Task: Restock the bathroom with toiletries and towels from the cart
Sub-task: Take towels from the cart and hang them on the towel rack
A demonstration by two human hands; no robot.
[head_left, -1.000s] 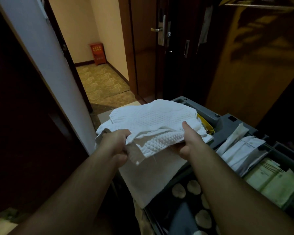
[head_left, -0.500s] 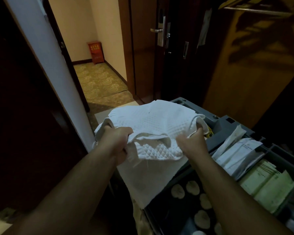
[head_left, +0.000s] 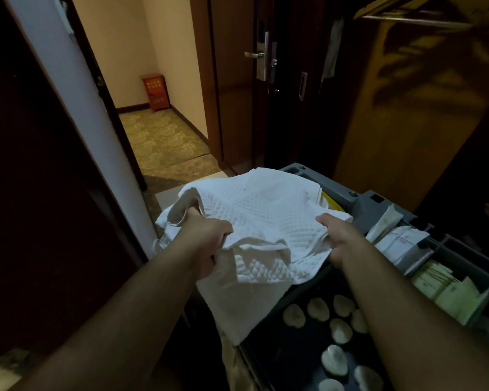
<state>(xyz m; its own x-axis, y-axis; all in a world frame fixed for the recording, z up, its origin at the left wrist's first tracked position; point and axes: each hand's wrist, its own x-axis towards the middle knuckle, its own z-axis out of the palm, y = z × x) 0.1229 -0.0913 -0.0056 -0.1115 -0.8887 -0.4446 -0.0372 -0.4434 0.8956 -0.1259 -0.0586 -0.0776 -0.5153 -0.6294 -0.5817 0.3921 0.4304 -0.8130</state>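
Here, both hands outstretched, left hand (head_left: 206, 235) and right hand (head_left: 340, 239) clamped on white towel (head_left: 266, 215), above cart (head_left: 378, 201)

- White quilted towel (head_left: 261, 218): held up over the near corner of the cart, bunched in the middle, one end hanging down the cart's side.
- Left hand (head_left: 206, 235): fist closed on the towel's left edge.
- Right hand (head_left: 340, 238): clamped on the towel's right edge, thumb on top.
- Grey cart (head_left: 370, 204): top tray split into compartments.
- White packets (head_left: 401, 241): stacked in a compartment just right of the right hand (print too small to read).
- Pale green packets (head_left: 449, 292): filed upright in the next compartment.
- Round pale items (head_left: 340, 331): scattered in a dark tray under the right forearm.
- Red box (head_left: 155, 91): on the floor at the corridor's far wall.
- Door handle (head_left: 254, 55): on a brown door beyond the cart.
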